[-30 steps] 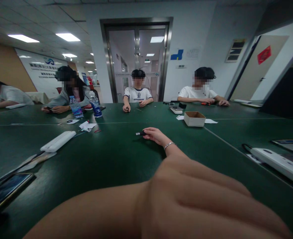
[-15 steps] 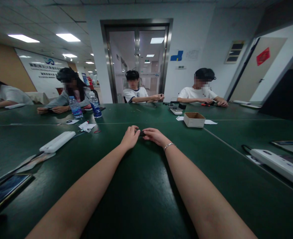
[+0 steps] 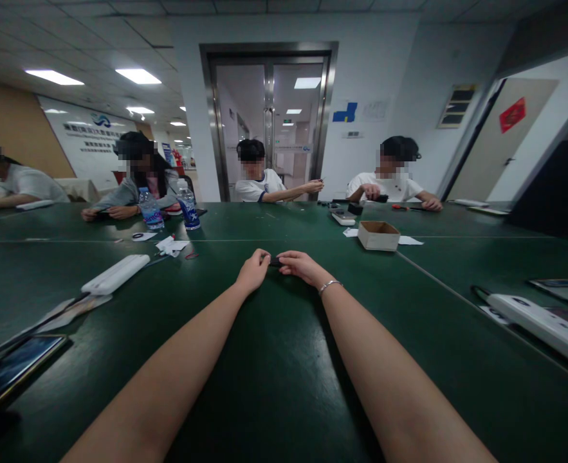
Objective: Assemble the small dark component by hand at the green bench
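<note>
Both my arms stretch out over the dark green table (image 3: 274, 360). My left hand (image 3: 253, 271) and my right hand (image 3: 302, 265) meet at the table's middle, fingers curled around a small black object (image 3: 275, 262) held between them. Only a sliver of that object shows, so I cannot make out what it is. A thin bracelet (image 3: 329, 285) circles my right wrist.
An open cardboard box (image 3: 377, 234) sits beyond my hands to the right. White power strips lie at left (image 3: 115, 274) and right (image 3: 539, 320). A phone (image 3: 13, 366) lies at near left. Two water bottles (image 3: 187, 204) stand far left. Several other people sit round the table.
My left hand went from close before the camera out to join the right hand on the small black object. The person opposite stretched an arm sideways.
</note>
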Available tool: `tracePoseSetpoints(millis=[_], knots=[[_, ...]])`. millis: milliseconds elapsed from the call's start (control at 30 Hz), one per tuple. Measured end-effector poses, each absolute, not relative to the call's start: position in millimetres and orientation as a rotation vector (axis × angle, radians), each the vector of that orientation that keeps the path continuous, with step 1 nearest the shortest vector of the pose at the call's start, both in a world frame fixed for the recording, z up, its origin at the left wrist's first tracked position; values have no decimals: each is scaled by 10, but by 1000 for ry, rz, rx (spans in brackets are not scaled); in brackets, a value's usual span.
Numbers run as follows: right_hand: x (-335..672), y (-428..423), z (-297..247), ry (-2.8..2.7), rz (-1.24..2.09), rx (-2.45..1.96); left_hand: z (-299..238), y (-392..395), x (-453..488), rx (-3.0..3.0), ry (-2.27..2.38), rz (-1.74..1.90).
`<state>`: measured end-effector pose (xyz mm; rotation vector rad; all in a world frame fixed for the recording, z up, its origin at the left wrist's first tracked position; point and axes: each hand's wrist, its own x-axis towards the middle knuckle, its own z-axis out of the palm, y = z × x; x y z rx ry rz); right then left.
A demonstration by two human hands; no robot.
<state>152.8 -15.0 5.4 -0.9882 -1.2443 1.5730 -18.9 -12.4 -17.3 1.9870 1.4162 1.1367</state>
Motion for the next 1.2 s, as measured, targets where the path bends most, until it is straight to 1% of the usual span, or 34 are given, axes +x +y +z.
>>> tracePoseSetpoints(millis=[300, 600, 800, 1200], knots=[[1555, -143, 34, -1292, 1587, -950, -163, -127, -209, 1915, 1368, 1086], [1562, -128, 27, -1222, 1588, -948, -227, -66, -209, 1875, 1238, 1208], [1558, -137, 28, -1226, 1587, -930, -221, -77, -206, 1875, 1174, 1158], [1563, -126, 15, -1210, 1591, -928, -179, -134, -193, 1902, 1255, 1183]])
